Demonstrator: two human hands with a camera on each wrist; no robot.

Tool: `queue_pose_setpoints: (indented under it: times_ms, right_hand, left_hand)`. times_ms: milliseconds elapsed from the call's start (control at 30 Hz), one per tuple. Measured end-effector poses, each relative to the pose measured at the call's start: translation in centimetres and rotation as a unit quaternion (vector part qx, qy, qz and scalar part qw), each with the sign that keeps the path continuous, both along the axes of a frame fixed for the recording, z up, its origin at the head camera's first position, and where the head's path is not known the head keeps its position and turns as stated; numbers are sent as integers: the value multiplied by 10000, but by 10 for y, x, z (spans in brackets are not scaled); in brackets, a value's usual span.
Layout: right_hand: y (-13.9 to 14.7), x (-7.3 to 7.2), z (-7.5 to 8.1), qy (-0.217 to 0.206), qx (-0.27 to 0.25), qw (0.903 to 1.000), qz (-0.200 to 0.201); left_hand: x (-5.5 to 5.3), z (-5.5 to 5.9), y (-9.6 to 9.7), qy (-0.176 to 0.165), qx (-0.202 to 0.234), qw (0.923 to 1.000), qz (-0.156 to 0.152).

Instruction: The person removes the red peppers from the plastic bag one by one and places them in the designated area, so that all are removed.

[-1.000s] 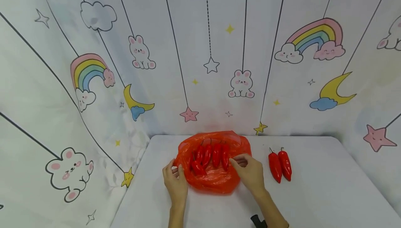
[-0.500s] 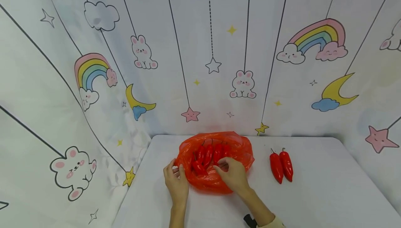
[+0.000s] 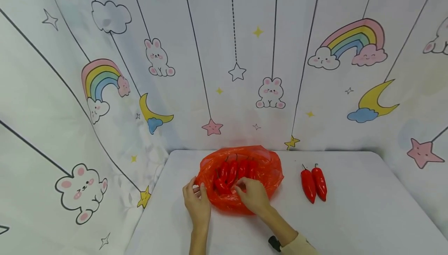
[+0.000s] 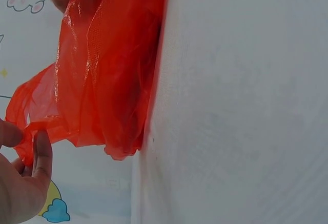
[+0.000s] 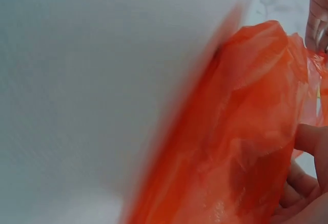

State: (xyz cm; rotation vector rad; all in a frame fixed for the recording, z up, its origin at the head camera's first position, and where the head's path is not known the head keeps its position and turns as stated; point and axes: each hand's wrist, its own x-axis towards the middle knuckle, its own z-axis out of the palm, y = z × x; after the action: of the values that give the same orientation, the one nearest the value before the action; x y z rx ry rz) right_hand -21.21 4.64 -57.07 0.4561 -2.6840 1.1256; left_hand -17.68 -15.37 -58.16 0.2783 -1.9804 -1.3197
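A red-orange plastic bag (image 3: pixel 234 207) lies on the white table with its mouth spread. Several red chili peppers (image 3: pixel 232 172) with thin stems rest in it. The left hand (image 3: pixel 197 204) pinches the bag's left rim between thumb and fingers; in the left wrist view the gathered film (image 4: pixel 46 126) shows there. At the near side, the right hand (image 3: pixel 254 196) has its thumb and fingers curled at the rim, appearing to pinch the film beside the peppers. In the right wrist view its thumb (image 5: pixel 310 138) touches the bag, while its fingertips are partly hidden.
Two more red chili peppers (image 3: pixel 313 185) lie side by side on the white table (image 3: pixel 364 204), to the right of the bag. A small black object (image 3: pixel 274 243) shows beside the right forearm. A white cloth with cartoon drawings (image 3: pixel 241 103) hangs behind the table.
The right hand has moved left and slightly nearer along the bag's near side. The left hand has kept its hold on the left rim. The two peppers outside have not moved.
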Motion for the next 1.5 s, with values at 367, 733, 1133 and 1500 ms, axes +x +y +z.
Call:
queue_pose_setpoints:
  times_ms: [367, 733, 1133, 1500]
  right_hand:
    - [-7, 4, -13, -209, 298, 9991, 200]
    - [-8, -1, -22, -566, 586, 9950, 580]
    - [-9, -3, -26, -1004, 114, 9920, 752]
    - [-14, 1, -25, -1134, 7, 9902, 813]
  left_hand:
    - [2, -3, 4, 32, -149, 9999, 21]
    - [1, -3, 4, 21, -145, 9999, -16]
    - [1, -3, 4, -146, -26, 9999, -8]
    - [1, -5, 2, 17, -64, 10000, 3]
